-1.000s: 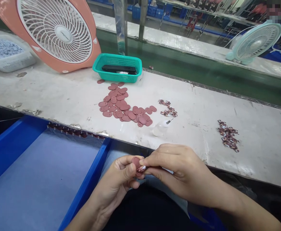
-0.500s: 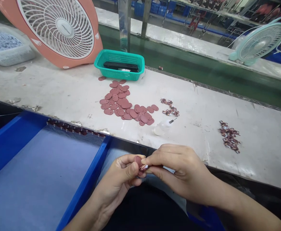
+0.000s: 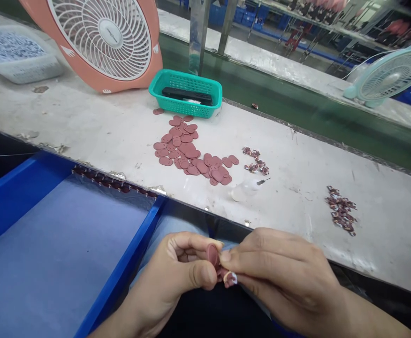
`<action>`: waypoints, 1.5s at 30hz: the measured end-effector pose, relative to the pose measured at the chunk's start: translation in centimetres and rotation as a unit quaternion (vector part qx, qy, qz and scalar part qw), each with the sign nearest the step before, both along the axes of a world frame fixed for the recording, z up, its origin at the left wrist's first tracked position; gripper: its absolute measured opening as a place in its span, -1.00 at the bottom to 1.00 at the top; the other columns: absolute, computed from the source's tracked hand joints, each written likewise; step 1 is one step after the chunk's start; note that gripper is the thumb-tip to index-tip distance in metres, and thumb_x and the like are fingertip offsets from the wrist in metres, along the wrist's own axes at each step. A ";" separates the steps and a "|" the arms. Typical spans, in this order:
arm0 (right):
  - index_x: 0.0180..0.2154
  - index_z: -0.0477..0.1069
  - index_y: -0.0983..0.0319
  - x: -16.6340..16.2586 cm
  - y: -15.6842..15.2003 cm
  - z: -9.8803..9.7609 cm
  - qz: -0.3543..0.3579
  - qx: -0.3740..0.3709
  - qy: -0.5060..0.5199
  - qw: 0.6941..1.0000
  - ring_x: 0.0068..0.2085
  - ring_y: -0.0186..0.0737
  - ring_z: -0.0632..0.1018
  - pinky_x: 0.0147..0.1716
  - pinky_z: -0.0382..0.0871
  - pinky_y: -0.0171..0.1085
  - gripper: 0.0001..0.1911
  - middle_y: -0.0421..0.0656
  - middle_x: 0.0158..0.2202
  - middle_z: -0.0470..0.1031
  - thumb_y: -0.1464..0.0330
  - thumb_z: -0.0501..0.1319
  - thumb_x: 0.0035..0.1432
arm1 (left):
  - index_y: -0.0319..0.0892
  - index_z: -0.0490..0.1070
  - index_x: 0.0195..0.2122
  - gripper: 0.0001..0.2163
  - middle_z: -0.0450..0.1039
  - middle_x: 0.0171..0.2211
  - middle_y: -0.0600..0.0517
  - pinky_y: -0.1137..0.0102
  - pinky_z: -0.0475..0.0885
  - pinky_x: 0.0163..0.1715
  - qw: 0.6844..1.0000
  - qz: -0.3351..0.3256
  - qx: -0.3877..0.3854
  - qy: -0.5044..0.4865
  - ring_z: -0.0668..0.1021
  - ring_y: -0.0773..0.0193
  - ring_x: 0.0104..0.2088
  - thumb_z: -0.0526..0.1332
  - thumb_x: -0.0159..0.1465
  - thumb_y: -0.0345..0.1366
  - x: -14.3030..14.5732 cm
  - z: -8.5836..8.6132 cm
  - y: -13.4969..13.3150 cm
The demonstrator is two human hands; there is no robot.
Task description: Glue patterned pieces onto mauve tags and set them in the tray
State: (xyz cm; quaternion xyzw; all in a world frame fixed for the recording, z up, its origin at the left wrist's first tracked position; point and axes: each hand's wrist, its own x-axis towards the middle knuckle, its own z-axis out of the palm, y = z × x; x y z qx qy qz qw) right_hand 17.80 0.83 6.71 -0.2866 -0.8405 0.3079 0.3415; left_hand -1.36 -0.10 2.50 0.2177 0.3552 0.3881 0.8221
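My left hand [image 3: 177, 277] and my right hand [image 3: 283, 277] meet below the bench edge, both pinching one small dusty-red oval piece [image 3: 213, 256]. A tiny patterned bit [image 3: 231, 278] shows at my right fingertips, pressed against the oval. Up on the white bench [image 3: 96, 126] lies a spread pile of the same red oval pieces [image 3: 191, 152]. To its right sit a small cluster of patterned bits [image 3: 254, 160] and a small clear bottle with a needle tip [image 3: 247, 188]. A larger heap of patterned bits [image 3: 341, 209] lies further right.
A blue tray [image 3: 33, 188] with a pale liner sits at lower left. At the back stand an orange fan [image 3: 103, 40], a teal basket [image 3: 186, 94] holding a black object, and a white bin [image 3: 15, 56]. A green conveyor [image 3: 297, 103] and a mint fan [image 3: 391, 72] lie beyond.
The view has shifted, so my hands sit lower and closer in the picture. They stay pinched together on the red oval, which now stands more edge-on.
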 end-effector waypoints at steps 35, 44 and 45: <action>-0.09 0.49 0.28 -2.6 1.1 -3.7 -0.173 0.126 0.024 0.977 -0.41 -0.34 0.50 -0.44 0.42 -0.37 -0.75 -0.12 -0.36 0.54 0.55 0.31 0.17 | -0.10 0.61 -0.21 -0.58 0.54 -0.31 0.04 0.57 0.50 -0.59 0.990 0.141 -0.002 0.022 0.54 0.34 -0.41 0.51 -0.05 -0.01 -1.1 -3.0 0.4; 0.01 0.43 0.36 -6.1 1.7 -7.1 -0.185 0.261 -0.044 0.947 -0.41 -0.27 0.51 -0.46 0.40 -0.29 -0.69 -0.10 -0.37 0.57 0.51 0.29 0.21 | -0.16 0.55 -0.45 -0.75 0.49 -0.45 0.08 0.56 0.39 -0.61 0.941 0.270 0.082 0.186 0.43 0.39 -0.51 0.53 -0.04 -0.17 -1.0 -3.4 0.3; 0.00 0.44 0.37 -6.5 1.8 -7.1 -0.182 0.257 -0.045 0.948 -0.41 -0.27 0.51 -0.45 0.40 -0.29 -0.70 -0.10 -0.37 0.57 0.52 0.29 0.21 | -0.16 0.54 -0.45 -0.75 0.49 -0.45 0.08 0.55 0.39 -0.62 0.939 0.275 0.078 0.193 0.43 0.39 -0.52 0.52 -0.02 -0.15 -1.2 -3.7 0.3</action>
